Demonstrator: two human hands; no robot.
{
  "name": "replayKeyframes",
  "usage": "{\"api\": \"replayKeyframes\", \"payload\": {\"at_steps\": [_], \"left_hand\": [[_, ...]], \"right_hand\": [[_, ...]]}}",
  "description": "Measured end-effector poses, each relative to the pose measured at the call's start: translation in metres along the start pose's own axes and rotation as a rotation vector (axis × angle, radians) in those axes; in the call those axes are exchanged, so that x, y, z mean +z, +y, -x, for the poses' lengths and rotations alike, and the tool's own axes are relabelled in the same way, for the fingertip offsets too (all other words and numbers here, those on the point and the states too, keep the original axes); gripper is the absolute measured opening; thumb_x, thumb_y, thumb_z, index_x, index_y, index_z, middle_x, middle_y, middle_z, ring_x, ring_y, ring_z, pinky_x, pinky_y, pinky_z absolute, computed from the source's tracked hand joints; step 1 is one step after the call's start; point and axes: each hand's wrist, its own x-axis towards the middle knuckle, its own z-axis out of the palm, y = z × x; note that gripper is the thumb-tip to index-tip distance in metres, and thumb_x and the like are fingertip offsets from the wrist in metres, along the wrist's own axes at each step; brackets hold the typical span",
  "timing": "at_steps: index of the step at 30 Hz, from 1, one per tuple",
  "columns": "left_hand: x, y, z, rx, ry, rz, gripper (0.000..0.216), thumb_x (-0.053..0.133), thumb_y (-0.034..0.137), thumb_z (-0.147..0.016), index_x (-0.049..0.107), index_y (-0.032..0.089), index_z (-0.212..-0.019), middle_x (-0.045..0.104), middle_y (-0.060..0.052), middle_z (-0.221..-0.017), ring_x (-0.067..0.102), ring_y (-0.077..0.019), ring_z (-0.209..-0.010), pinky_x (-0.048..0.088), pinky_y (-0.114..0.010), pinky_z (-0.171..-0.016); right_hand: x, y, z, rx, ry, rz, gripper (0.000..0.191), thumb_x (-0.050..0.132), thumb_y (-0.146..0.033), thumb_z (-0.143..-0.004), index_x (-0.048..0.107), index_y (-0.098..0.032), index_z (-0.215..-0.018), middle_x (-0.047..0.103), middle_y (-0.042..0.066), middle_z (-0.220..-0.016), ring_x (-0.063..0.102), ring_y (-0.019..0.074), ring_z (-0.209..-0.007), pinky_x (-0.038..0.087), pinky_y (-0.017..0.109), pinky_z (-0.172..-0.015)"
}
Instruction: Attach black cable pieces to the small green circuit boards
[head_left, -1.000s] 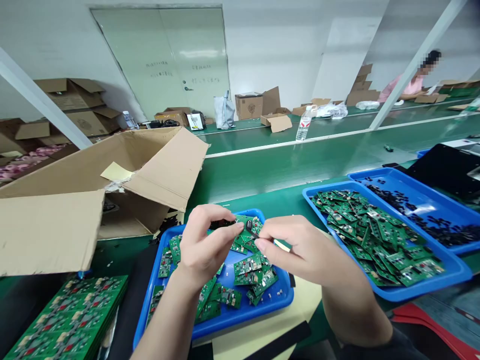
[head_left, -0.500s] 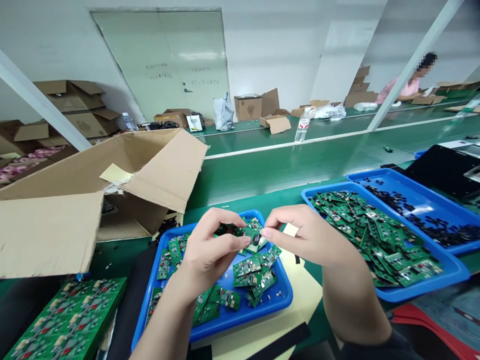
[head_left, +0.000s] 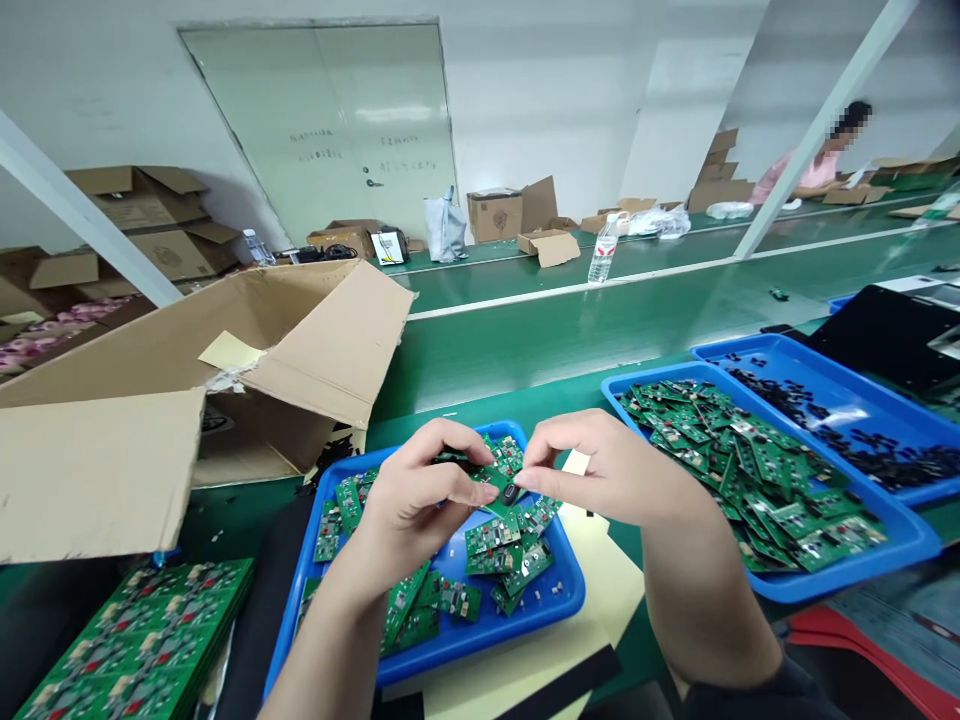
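Over a blue tray (head_left: 574, 570) of loose green circuit boards, my left hand (head_left: 420, 500) pinches one circuit board (head_left: 489, 484) between thumb and fingers. A small black oval part (head_left: 510, 494) sits at the right end of that board. From the right, the thumb and forefinger of my right hand (head_left: 600, 468) close on this part's edge. Whether the part is fixed to the board or only held against it, I cannot tell. Several boards (head_left: 491, 540) and tiny pale bits lie in the tray beneath my hands.
Right of me stand a blue tray heaped with circuit boards (head_left: 757, 470) and another with small black parts (head_left: 885, 455). At left are an open carton (head_left: 315, 350) and stacked board panels (head_left: 142, 640). A water bottle (head_left: 604, 250) stands beyond; a person (head_left: 814, 175) sits far right.
The held board and black part have tilted and dropped slightly. My right fingertips have shifted a little left and down with them; both hands keep their grip.
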Motion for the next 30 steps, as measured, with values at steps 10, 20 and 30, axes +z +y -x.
{"api": "replayKeyframes", "payload": {"at_steps": [10, 20, 30], "left_hand": [[0.007, -0.011, -0.001, -0.103, 0.027, 0.53, 0.021, 0.07, 0.03, -0.077, 0.058, 0.019, -0.064, 0.058, -0.006, -0.082, 0.062, -0.0167, -0.079, 0.057, -0.033, -0.069], [0.035, -0.016, 0.006, -0.31, 0.348, 0.67, 0.024, 0.061, 0.046, -0.082, 0.065, 0.023, -0.076, 0.061, -0.008, -0.1, 0.061, -0.0213, -0.101, 0.054, -0.042, -0.086], [0.012, -0.001, 0.006, -0.146, 0.21, 0.14, 0.029, 0.05, 0.02, -0.091, 0.062, 0.024, -0.117, 0.069, -0.007, -0.101, 0.063, -0.0184, -0.094, 0.054, -0.032, -0.079]], "right_hand": [[0.009, 0.005, -0.007, -0.087, -0.181, -0.283, 0.019, 0.06, -0.027, -0.085, 0.062, -0.015, -0.071, 0.06, -0.001, -0.064, 0.052, 0.01, -0.059, 0.04, 0.02, -0.054], [0.038, -0.006, -0.004, -0.285, 0.076, 0.01, 0.029, 0.044, -0.03, -0.094, 0.051, -0.018, -0.07, 0.055, -0.001, -0.063, 0.048, 0.0101, -0.058, 0.038, 0.022, -0.057], [0.03, -0.002, -0.006, -0.316, 0.224, 0.061, 0.021, 0.046, -0.023, -0.09, 0.05, -0.019, -0.071, 0.05, -0.003, -0.06, 0.043, 0.0098, -0.055, 0.035, 0.022, -0.054]]}}
